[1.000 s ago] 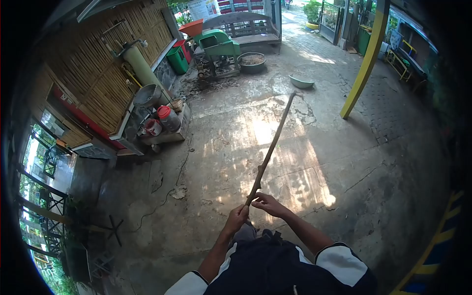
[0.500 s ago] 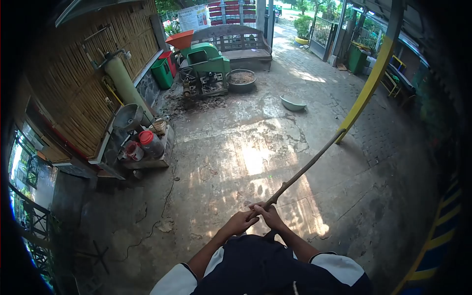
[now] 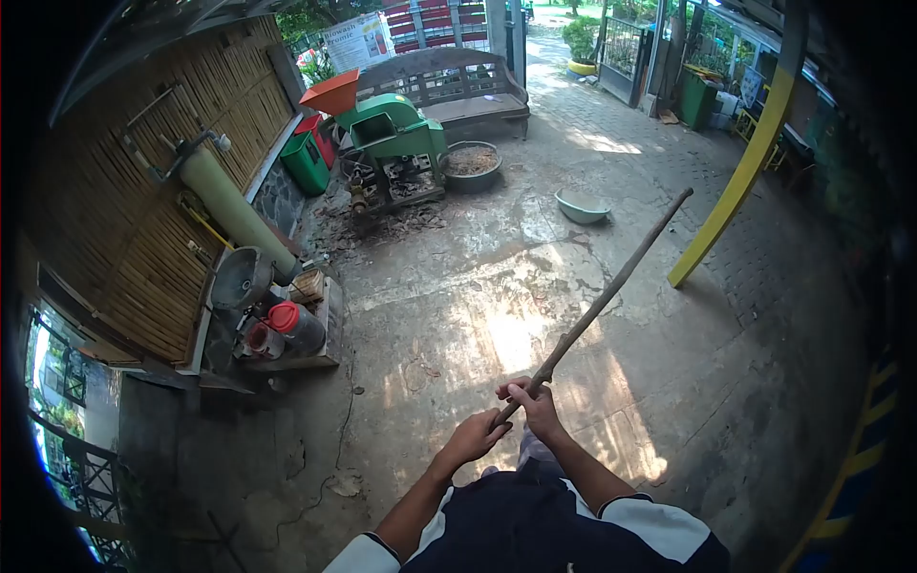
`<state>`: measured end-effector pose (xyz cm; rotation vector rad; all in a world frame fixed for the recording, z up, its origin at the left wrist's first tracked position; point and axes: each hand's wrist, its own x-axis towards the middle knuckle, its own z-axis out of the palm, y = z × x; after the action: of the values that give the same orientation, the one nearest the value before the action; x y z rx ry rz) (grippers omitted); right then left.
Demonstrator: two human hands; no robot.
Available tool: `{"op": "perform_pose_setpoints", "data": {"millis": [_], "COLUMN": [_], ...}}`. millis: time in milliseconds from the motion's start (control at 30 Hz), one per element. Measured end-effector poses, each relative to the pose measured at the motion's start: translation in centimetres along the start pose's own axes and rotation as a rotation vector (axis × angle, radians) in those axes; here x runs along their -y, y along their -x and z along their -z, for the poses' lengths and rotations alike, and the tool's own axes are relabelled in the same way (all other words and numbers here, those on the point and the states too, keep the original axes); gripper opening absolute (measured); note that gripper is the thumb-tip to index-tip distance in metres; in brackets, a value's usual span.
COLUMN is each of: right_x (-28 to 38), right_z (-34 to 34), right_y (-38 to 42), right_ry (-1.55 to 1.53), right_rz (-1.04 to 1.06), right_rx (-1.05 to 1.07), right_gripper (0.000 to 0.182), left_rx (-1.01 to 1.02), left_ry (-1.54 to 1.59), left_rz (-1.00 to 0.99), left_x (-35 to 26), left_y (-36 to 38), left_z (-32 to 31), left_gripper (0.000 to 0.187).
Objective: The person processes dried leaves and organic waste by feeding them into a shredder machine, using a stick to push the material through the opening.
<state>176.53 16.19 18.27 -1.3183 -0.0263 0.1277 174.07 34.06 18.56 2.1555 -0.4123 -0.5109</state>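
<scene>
Cracked concrete floor (image 3: pixel 535 286), patched with sunlight, fills a roofed yard seen from above the person's chest. Along the left runs one bamboo-slat wall (image 3: pixel 124 220), with a single pale green cylinder (image 3: pixel 234 215) leaning against it. Below that sit one grey metal bowl (image 3: pixel 239 278) and two jars: a smaller one (image 3: pixel 263 339) and a larger one with a red lid (image 3: pixel 298 327), both on a low wooden platform. Further back stand one green bin (image 3: pixel 308 162), one green machine (image 3: pixel 392 143) with an orange hopper, one round tub (image 3: pixel 470 164) of brownish material and one wooden bench (image 3: pixel 457 81). One light green basin (image 3: pixel 583 206) lies alone on the floor near the middle. Lower down, the left hand (image 3: pixel 478 436) is curled around the near end of one long wooden stick (image 3: pixel 602 301), fingers closed on it. The right hand (image 3: pixel 533 401) grips the same stick just above, touching the left, fist closed too. This stick rises at a slant from the hands toward the upper right, its far tip in the air near the one yellow post (image 3: pixel 740 181) that leans across the right side.
</scene>
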Motion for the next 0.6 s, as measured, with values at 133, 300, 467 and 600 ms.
{"op": "perform_pose_setpoints", "data": {"millis": [133,300,467,600], "right_x": [-0.3,1.8,5.1,8.2], "right_z": [1.7,3.2,5.4,7.6], "right_y": [-7.4,-18.3,-29.3,-35.8], "right_ry": [-0.184,-0.158,-0.376,-0.315], "right_rz": [-0.08,-0.19,-0.18,-0.185], "right_rx": [0.051,0.033,0.039,0.105], "right_gripper": [0.027,0.031,0.029,0.029], "left_rx": [-0.129,-0.209,-0.273,-0.101], "left_ry": [0.091,0.154,0.334,0.471], "left_rz": [0.01,0.181,0.156,0.252], "left_x": [2.6,1.5,1.1,-3.8], "left_y": [-3.7,-11.5,-22.5,-29.6], "left_z": [1.4,4.3,6.2,9.6], "left_gripper": [0.035,0.039,0.041,0.035]}}
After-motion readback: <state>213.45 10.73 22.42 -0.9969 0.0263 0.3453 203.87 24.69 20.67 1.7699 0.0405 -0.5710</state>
